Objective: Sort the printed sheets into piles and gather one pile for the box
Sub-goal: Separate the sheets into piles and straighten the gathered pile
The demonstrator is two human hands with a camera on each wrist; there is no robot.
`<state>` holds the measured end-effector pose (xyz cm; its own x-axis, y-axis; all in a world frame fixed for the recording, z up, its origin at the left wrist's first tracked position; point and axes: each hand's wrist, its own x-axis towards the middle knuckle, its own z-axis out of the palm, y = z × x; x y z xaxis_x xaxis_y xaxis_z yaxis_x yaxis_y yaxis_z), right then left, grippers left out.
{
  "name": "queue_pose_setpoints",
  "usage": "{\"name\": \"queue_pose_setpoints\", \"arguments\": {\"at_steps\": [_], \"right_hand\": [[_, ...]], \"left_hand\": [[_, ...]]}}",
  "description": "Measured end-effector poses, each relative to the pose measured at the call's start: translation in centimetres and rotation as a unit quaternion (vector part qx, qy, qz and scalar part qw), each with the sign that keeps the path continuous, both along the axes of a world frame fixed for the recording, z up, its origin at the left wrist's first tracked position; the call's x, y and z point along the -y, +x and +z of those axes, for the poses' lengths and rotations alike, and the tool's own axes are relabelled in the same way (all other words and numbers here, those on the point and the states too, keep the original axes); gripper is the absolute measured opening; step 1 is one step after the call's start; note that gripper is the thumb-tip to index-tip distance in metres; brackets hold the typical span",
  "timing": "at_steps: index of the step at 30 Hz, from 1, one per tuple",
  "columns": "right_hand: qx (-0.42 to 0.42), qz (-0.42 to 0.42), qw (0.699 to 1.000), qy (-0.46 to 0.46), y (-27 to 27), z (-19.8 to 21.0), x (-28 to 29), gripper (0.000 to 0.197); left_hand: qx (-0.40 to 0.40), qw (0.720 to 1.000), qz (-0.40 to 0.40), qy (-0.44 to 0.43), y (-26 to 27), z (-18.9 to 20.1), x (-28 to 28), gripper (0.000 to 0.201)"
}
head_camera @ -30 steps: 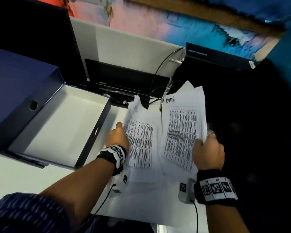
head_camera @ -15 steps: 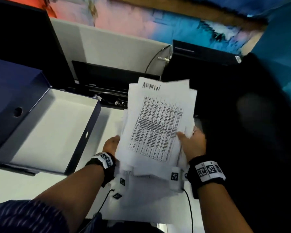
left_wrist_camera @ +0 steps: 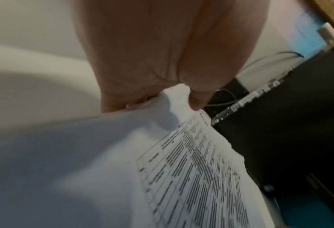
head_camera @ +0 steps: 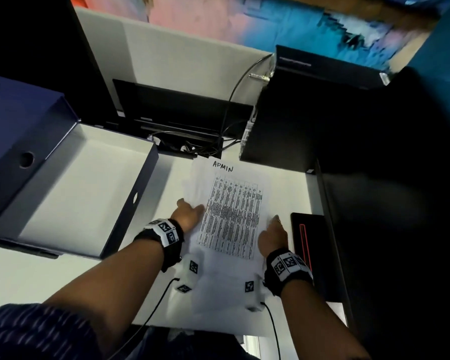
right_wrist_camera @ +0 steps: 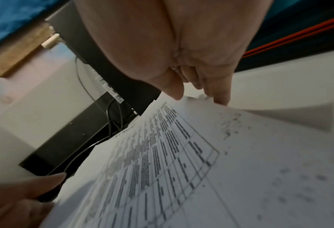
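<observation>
Head view: stack of printed sheets (head_camera: 229,214) lies on the white desk (head_camera: 37,276), top sheet face up, "ADMIN" handwritten at its far edge, dense table print below, too small to read. Left hand (head_camera: 187,216) at the stack's left edge, thumb out to the side, fingers go under or into the sheets and are hidden there. Right hand (head_camera: 273,233) at the right edge, fingers also mostly covered by paper; a ring is just visible. Near end of the stack is washed out and merges with the desk. Open box (head_camera: 73,190) with white inside sits left of the stack, apart from it, its dark lid (head_camera: 16,120) raised behind; left part cut off by the frame. Dark monitor base and cables (head_camera: 182,120) beyond the stack. Black device with a red stripe (head_camera: 307,240) just right of the right hand. Right side of the scene is too dark to make out.

Left wrist view: blurred. Left hand (left_wrist_camera: 162,54) fills the top, fingers (left_wrist_camera: 198,98) curled onto the sheet edge (left_wrist_camera: 123,154), pinching it; fingertips hidden by paper.

Right wrist view: right hand (right_wrist_camera: 171,46) at top, fingers (right_wrist_camera: 220,92) bent down onto the sheets (right_wrist_camera: 181,169), gripping the edge; what is under the paper is hidden. Left thumb (right_wrist_camera: 25,189) shows at lower left against the far edge of the stack. Print smeared by motion.
</observation>
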<state>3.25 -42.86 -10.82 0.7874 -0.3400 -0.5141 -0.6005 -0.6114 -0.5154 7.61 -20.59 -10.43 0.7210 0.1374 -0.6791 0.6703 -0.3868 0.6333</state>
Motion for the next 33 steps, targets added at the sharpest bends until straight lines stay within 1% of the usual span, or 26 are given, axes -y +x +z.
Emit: {"name": "queue_pose_setpoints", "arguments": {"at_steps": [2,3,5,7,8,9,11,12,13,14,15,16,17,18,19,21,22,23,26,27,29,30,31,32,33], "right_hand": [[-0.013,0.040,0.999,0.032,-0.9,-0.5,-0.5,0.067],[-0.011,0.059,0.997,0.047,-1.3,-0.8,-0.9,0.068],[0.011,0.053,0.997,0.061,-1.1,-0.6,-1.1,0.070],[0.036,0.031,0.997,0.053,-0.7,-0.6,-0.5,0.077],[0.040,0.019,0.998,0.051,-0.5,-0.6,0.0,0.086],[0.041,0.000,0.998,0.057,-0.4,-0.5,0.6,0.095],[0.068,-0.049,0.993,0.082,0.3,0.5,1.4,0.111],[0.097,-0.079,0.985,0.116,1.0,1.4,1.5,0.115],[0.131,-0.117,0.969,0.173,1.7,2.4,1.7,0.115],[0.166,-0.160,0.941,0.247,2.4,3.6,1.5,0.112],[0.192,-0.195,0.910,0.311,3.1,4.8,1.5,0.105],[0.217,-0.209,0.887,0.349,3.7,6.1,1.5,0.091],[0.245,-0.199,0.879,0.358,4.2,7.3,1.4,0.073],[0.274,-0.183,0.879,0.345,4.6,8.6,1.4,0.054],[0.304,-0.165,0.883,0.317,4.7,9.9,1.2,0.040],[0.372,-0.133,0.882,0.257,4.6,12.5,0.6,0.025],[0.406,-0.120,0.873,0.243,4.4,13.8,0.0,0.016],[0.430,-0.107,0.864,0.239,4.1,14.6,-0.4,0.012],[0.452,-0.093,0.851,0.252,2.8,15.6,-1.9,0.027],[0.448,-0.106,0.846,0.268,2.5,15.5,-2.1,0.034],[0.437,-0.131,0.846,0.275,2.3,15.5,-2.3,0.045],[0.429,-0.135,0.849,0.277,2.3,15.6,-2.4,0.044],[0.422,-0.139,0.853,0.276,2.4,15.6,-2.4,0.037],[0.416,-0.145,0.856,0.271,2.4,15.8,-2.4,0.027],[0.413,-0.153,0.856,0.269,2.4,15.9,-2.4,0.020]], "left_hand": [[0.014,0.999,0.013,0.029,0.4,0.1,0.2,0.063],[0.024,0.998,0.002,0.049,0.5,0.1,0.2,0.054],[0.055,0.994,-0.017,0.096,0.7,0.2,0.3,0.036],[0.106,0.987,-0.009,0.125,0.5,0.3,0.3,0.028],[0.130,0.985,0.007,0.115,0.3,0.6,0.2,0.025],[0.155,0.984,0.025,0.086,0.1,1.1,0.2,0.023],[0.204,0.978,0.054,-0.001,-0.3,2.3,-0.1,0.023],[0.230,0.970,0.063,-0.044,-0.3,3.4,-0.5,0.023],[0.252,0.962,0.068,-0.081,-0.2,4.4,-0.8,0.024],[0.276,0.952,0.072,-0.115,0.0,5.7,-1.1,0.025],[0.292,0.942,0.075,-0.146,0.2,7.0,-1.2,0.029],[0.302,0.933,0.077,-0.177,0.4,8.4,-1.1,0.034],[0.313,0.926,0.077,-0.199,0.5,9.7,-1.0,0.036],[0.322,0.920,0.077,-0.207,0.8,10.9,-0.9,0.036],[0.339,0.914,0.079,-0.210,1.0,12.3,-0.8,0.035],[0.376,0.895,0.095,-0.222,1.8,14.0,-0.7,0.032],[0.391,0.887,0.102,-0.223,2.2,14.7,-0.7,0.032],[0.402,0.883,0.105,-0.218,2.5,15.0,-0.8,0.032],[0.408,0.884,0.094,-0.209,2.4,15.2,-0.8,0.046],[0.404,0.888,0.093,-0.200,2.3,14.8,-0.9,0.052],[0.393,0.896,0.082,-0.190,2.1,13.8,-1.0,0.064],[0.385,0.900,0.074,-0.190,2.0,13.5,-1.0,0.067],[0.379,0.904,0.060,-0.188,1.9,13.4,-0.9,0.066],[0.374,0.906,0.049,-0.191,1.9,13.3,-0.8,0.059],[0.375,0.906,0.046,-0.194,2.1,13.2,-0.8,0.046]]}}
